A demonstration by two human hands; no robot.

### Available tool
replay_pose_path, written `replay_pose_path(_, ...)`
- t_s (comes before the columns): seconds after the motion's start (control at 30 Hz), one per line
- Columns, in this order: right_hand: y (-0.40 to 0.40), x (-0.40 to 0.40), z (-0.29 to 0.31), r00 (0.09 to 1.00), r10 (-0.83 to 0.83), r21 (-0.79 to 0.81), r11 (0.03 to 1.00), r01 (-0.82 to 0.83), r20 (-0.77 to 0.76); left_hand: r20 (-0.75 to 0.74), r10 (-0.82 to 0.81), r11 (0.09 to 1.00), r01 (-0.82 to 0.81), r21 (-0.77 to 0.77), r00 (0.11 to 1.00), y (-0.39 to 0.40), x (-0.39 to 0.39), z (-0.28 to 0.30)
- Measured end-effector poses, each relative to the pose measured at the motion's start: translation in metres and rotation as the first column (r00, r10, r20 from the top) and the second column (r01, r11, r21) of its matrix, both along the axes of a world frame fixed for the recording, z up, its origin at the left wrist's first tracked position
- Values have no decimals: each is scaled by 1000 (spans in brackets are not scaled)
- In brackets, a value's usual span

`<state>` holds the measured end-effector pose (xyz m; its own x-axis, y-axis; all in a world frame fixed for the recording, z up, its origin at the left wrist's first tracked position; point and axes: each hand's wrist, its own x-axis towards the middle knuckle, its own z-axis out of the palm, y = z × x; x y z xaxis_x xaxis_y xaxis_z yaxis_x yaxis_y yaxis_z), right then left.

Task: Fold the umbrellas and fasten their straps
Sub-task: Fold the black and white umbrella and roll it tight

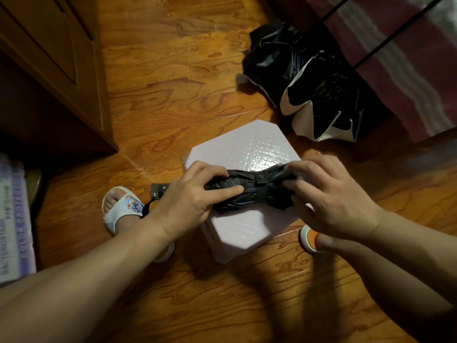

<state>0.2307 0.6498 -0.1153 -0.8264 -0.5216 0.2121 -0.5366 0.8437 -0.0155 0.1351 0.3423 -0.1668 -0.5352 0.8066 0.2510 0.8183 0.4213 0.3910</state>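
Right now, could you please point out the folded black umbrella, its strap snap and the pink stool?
folded black umbrella [235,198]: head view, on the bunched canopy fabric.
strap snap [261,177]: head view, on the round button.
pink stool [247,144]: head view, on the bare top surface.

1. A pale pink octagonal plastic stool [243,147] with a dimpled top stood directly under the fingers.
2. A glossy orange-brown wood-grain floor [153,70] spread beneath and beyond them.
3. A white printed slipper [123,206] lay left of the fingers.
4. A brown wooden cabinet [49,58] stood far left, beyond them.
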Motion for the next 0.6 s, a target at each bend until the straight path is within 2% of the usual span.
replay_pose_path(0.17, 6, 6, -13, 991, 103, 45, 993, -107, 80, 2, -25, 999, 25, -40, 1000, 0, -4, 4)
replay_pose_path(0.33, 7, 2, -17, 998, 40, -41, 998, -38, 56, -64, -66, 991, 57, -125, 996, -1, -4, 7)
replay_pose_path(0.5, 7, -6, -7, 992, 13, -104, 995, 0, 124, 29, -72, 992, 74, -104, 997, -1, -9, 14)
replay_pose_path(0.6, 8, -6, -1, 981, 34, -142, 990, -6, 193, 140, -65, 993, 78, -90, 988, -2, -10, 18)
